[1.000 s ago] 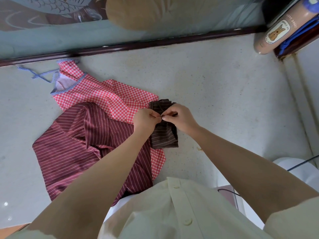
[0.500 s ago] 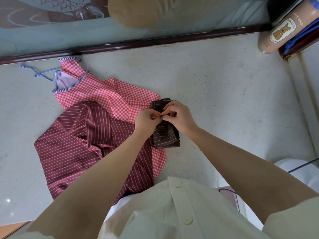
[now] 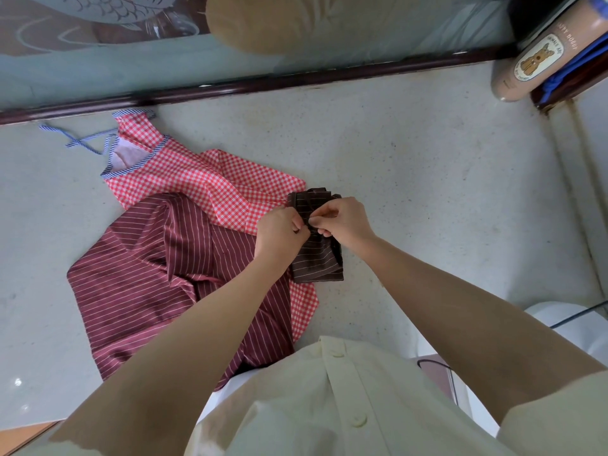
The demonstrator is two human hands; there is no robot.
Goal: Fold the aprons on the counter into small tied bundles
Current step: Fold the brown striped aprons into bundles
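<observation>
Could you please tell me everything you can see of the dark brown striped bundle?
The brown bundle is an apron of dark cloth with fine pale stripes, folded into a small rectangle. It lies on the counter, partly over the checked apron. The left hand and right hand pinch it near its middle.

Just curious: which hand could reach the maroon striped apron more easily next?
Probably left: the left hand lies beside the maroon striped apron; the right hand sits across the brown bundle.
</observation>
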